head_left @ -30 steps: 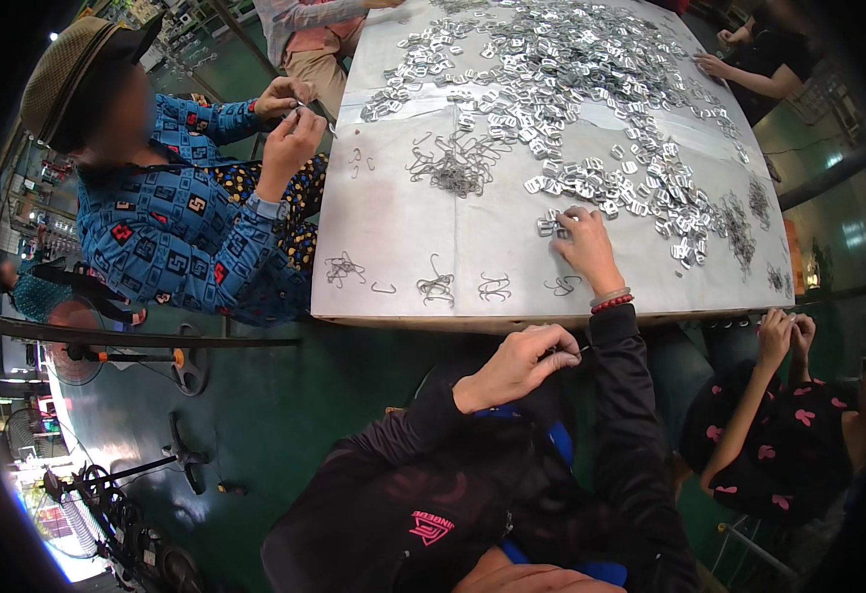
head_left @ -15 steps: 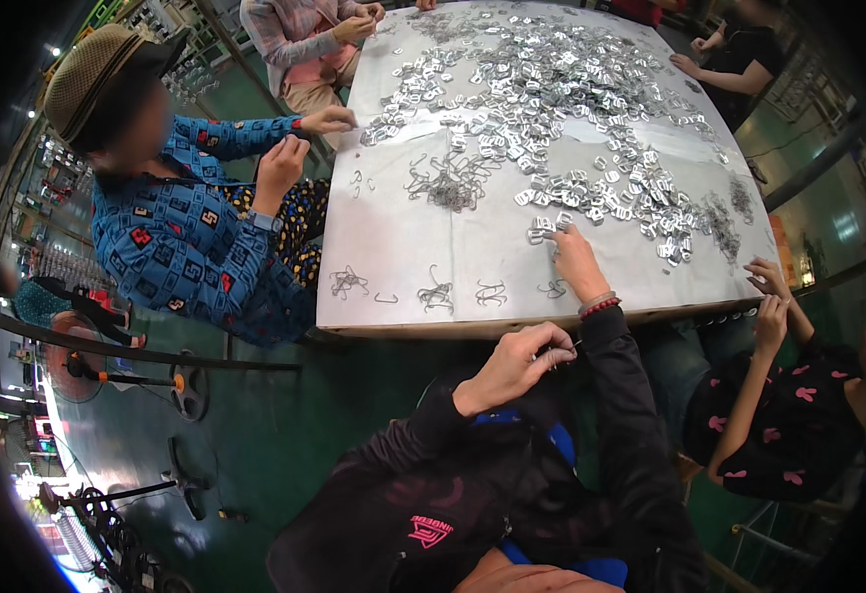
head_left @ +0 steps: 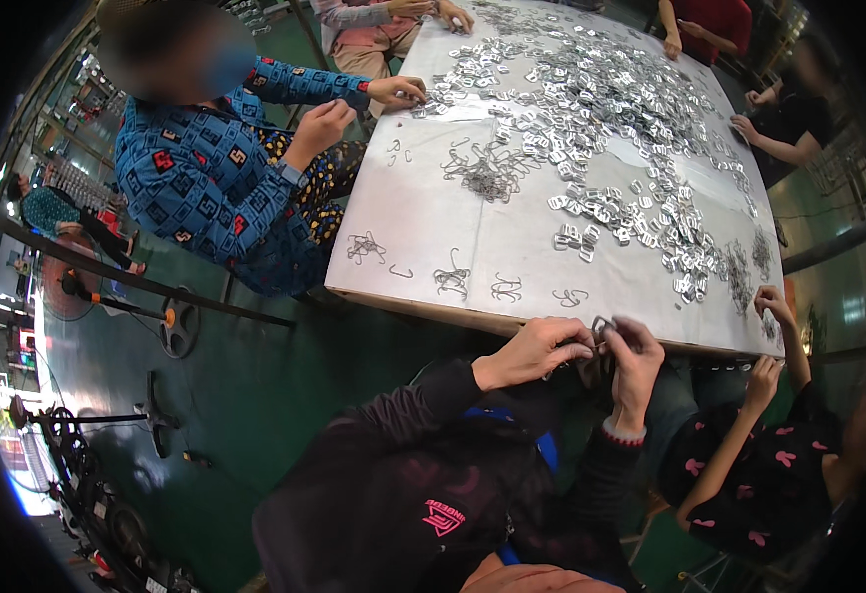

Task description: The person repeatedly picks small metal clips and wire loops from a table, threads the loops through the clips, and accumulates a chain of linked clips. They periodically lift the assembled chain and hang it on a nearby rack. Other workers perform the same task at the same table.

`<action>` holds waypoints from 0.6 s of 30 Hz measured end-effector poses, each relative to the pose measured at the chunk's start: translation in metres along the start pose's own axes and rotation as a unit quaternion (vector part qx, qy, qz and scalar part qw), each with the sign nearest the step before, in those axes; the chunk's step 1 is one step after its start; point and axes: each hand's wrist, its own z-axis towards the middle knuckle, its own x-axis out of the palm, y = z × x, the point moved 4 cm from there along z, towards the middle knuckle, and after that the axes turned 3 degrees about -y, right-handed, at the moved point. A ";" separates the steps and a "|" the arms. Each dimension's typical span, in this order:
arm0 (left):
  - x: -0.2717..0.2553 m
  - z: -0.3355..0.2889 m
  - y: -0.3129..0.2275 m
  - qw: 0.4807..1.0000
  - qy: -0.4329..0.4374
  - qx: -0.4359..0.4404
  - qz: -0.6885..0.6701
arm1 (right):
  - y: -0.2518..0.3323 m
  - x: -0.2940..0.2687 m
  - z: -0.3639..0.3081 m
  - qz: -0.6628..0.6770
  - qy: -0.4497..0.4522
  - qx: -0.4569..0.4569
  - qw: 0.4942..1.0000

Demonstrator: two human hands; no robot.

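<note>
Both my hands meet at the table's near edge, fingertips almost touching. My right hand (head_left: pixel 634 364) pinches a small metal buckle (head_left: pixel 603 325), its loop sticking up between the hands. My left hand (head_left: pixel 540 354) is closed, thumb against forefinger, on what looks like a thin wire piece; most of it is hidden by the fingers. Just beyond them on the white tabletop (head_left: pixel 413 208) lie small groups of bent wire hooks (head_left: pixel 505 288). Farther off are a tangled heap of wire hooks (head_left: pixel 492 176) and a wide spread of flat silvery buckles (head_left: pixel 616 94).
A co-worker in a blue patterned shirt (head_left: pixel 206 168) sits at the left side, hands over the table edge. At the right, another in a black top with pink shapes (head_left: pixel 759 455) works close by. Other people stand around the far side. A fan (head_left: pixel 72 282) stands on the left.
My right hand has come back from the buckle pile to my left hand, bringing a buckle. My left hand has stayed near the table edge. The whole view has shifted slightly.
</note>
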 end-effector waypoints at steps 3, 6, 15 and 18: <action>0.006 0.003 -0.002 1.000 0.003 0.022 0.006 | 0.008 -0.001 -0.021 0.059 0.005 0.003 0.998; 0.008 0.004 -0.008 0.999 -0.008 0.039 0.022 | 0.010 -0.003 -0.027 0.080 -0.010 -0.014 0.997; 0.013 0.000 -0.003 0.995 0.002 0.054 0.087 | 0.014 -0.004 -0.035 0.113 -0.042 -0.044 0.992; 0.000 0.008 0.011 0.995 -0.014 0.062 0.074 | 0.016 -0.004 -0.033 0.126 -0.054 -0.057 0.989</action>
